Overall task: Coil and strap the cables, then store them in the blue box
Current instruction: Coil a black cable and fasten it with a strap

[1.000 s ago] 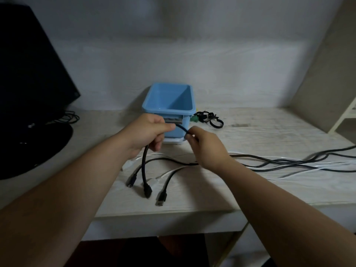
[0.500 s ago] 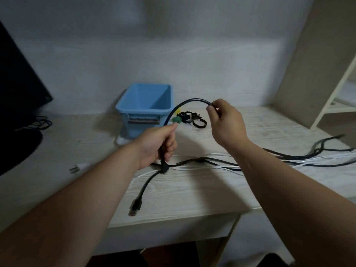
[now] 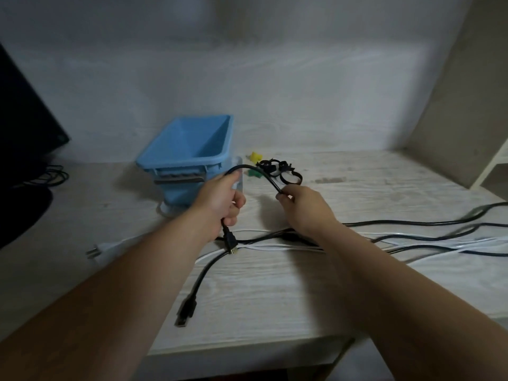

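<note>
Gripping the black cable [image 3: 272,182] in your curled left hand [image 3: 220,199], you pinch it with your right hand [image 3: 302,204], now lower and nearer the left; the loop is tighter.

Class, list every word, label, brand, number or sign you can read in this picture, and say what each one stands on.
No text here can be read.
Dark strip on the front of the box: perhaps a label, too blurred to read.
Small mark at the corner of the monitor: too small to read.
</note>
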